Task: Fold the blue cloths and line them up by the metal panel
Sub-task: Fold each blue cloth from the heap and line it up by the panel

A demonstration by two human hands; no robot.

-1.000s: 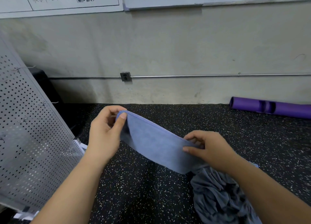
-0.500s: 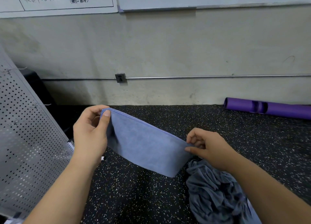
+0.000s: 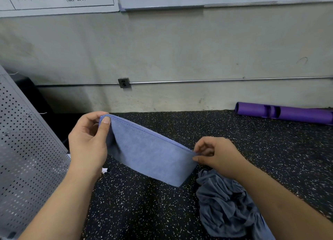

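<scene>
Over black speckled floor (image 3: pixel 144 212), left hand (image 3: pixel 88 142) and right hand (image 3: pixel 219 156) each pinch a top corner of a folded blue cloth (image 3: pixel 149 153), beside the metal panel (image 3: pixel 27 158).

The head camera is looking forward and down, close over the blue cloth (image 3: pixel 149 149) at six o'clock, facing the wall (image 3: pixel 180 50) at twelve.

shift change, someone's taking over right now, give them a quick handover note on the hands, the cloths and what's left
Left hand pinches the blue cloth at its upper left corner; right hand pinches the right corner.
The cloth hangs between them, apparently folded once, above the speckled black surface.
Crumpled cloth heap lies under the right forearm; perforated metal panel stands at left, no folded cloth visible beside it.
Left: finish this fold, lay it by the panel, then fold the heap.
</scene>
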